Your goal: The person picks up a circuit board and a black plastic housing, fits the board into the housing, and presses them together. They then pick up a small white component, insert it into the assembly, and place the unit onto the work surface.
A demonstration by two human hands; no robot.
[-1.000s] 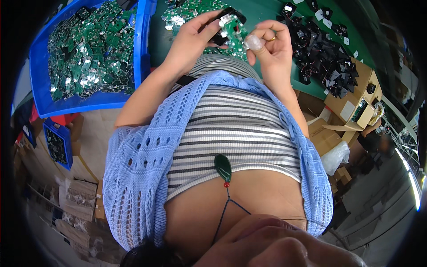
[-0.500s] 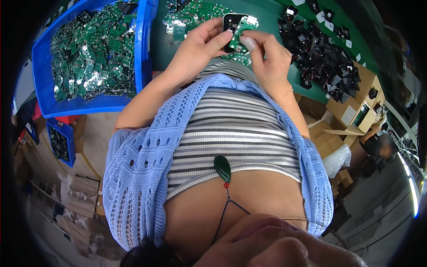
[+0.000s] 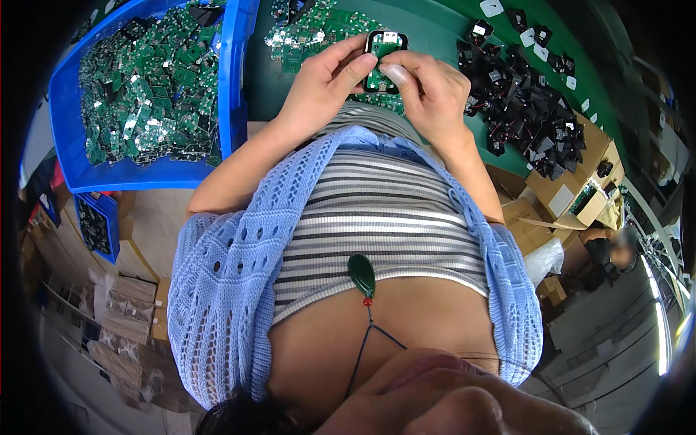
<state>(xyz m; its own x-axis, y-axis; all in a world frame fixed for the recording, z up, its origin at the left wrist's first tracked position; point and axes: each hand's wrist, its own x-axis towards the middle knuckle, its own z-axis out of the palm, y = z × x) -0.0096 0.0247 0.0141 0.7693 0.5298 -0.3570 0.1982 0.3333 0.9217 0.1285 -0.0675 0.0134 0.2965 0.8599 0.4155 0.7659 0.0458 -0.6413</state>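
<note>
Both hands hold one small part over the green table (image 3: 428, 36): a black square housing with a green circuit board (image 3: 382, 54) set in it. My left hand (image 3: 326, 83) grips its left side, thumb lying along the lower edge. My right hand (image 3: 428, 90) holds the right side, with its thumb pressing on the board. A loose heap of green circuit boards (image 3: 312, 32) lies on the table just beyond my left hand. A pile of black housings with wires (image 3: 525, 101) lies to the right of my right hand.
A large blue bin (image 3: 152, 94) full of green circuit boards stands at the left. A smaller blue bin (image 3: 98, 225) sits lower left by cardboard boxes. Brown cartons (image 3: 573, 199) stand at the right, with another person (image 3: 616, 250) beyond them.
My hands have come together: the board, earlier held apart from the black housing, now sits inside it, and my right thumb presses on it. The white piece in my right fingers is gone from view.
</note>
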